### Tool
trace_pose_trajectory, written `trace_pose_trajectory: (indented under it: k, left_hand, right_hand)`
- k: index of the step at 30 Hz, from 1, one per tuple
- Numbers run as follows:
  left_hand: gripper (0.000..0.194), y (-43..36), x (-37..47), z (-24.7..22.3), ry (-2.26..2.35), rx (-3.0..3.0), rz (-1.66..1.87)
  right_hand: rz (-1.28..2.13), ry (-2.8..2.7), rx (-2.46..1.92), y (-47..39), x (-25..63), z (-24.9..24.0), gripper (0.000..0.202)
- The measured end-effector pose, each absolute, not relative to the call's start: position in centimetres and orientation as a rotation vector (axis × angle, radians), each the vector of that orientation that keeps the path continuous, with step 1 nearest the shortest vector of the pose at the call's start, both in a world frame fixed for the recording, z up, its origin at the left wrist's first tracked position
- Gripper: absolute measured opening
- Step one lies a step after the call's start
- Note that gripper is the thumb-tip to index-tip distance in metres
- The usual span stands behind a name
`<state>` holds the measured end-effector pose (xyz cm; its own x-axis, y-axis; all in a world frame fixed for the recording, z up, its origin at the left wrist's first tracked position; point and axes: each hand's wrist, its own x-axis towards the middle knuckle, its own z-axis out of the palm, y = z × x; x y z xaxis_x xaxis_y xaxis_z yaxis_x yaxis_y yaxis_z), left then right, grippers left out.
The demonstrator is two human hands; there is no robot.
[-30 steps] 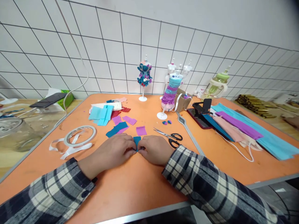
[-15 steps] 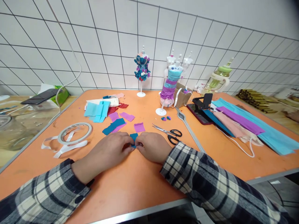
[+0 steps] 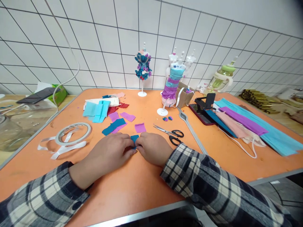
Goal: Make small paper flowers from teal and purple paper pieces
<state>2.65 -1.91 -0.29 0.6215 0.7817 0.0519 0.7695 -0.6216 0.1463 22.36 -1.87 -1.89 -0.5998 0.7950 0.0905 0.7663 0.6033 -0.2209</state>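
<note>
Between my hands is a small piece of dark blue crepe paper [image 3: 134,137], mostly covered by my fingers. My left hand [image 3: 113,149] pinches its left side, and my right hand [image 3: 153,148] pinches its right side, both low over the orange table [image 3: 132,186]. Just beyond lie purple paper pieces [image 3: 140,127] and a dark blue strip [image 3: 114,126]. Black-handled scissors [image 3: 170,132] rest open-bladed near my right hand. To the left of my left hand is a roll of white tape [image 3: 73,133] with loose white ribbon [image 3: 68,150].
Small dress forms wrapped in paper [image 3: 143,66] [image 3: 174,83] stand at the back. Light blue paper [image 3: 97,111] lies back left. On the right are a phone [image 3: 201,115], folded coloured paper [image 3: 243,121] and a green-lidded bottle [image 3: 222,78]. A grey strap [image 3: 189,126] runs beside the scissors.
Both hands stay pinched on the blue paper, with only slight finger movement. The whole view has shifted a little, so things sit slightly further left.
</note>
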Motion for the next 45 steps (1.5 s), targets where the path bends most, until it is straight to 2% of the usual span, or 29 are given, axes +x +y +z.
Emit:
trace_pose_trajectory:
  k: [10,18,23,37,45]
  left_hand:
    - [0.023,-2.03,3.03,-0.29,1.4,2.719,0.119]
    - [0.018,-1.73,2.67,-0.64,1.47,2.64,0.168]
    - [0.021,-1.67,2.5,-0.93,1.442,2.68,0.181]
    - [0.026,-1.71,2.77,-0.74,1.451,2.649,0.152]
    - [0.029,-1.73,2.65,-0.72,1.413,2.67,0.171]
  right_hand:
    - [0.236,-2.641,-1.339,-1.92,22.37,-1.7,0.019]
    - [0.346,-2.616,-1.365,-1.57,22.59,-1.94,0.025]
    - [0.368,-2.566,-1.356,-1.52,22.61,-2.0,0.018]
    - [0.283,-2.602,-1.382,-1.97,22.55,-1.54,0.024]
    - [0.262,-2.588,-1.398,-2.19,22.51,-1.43,0.02]
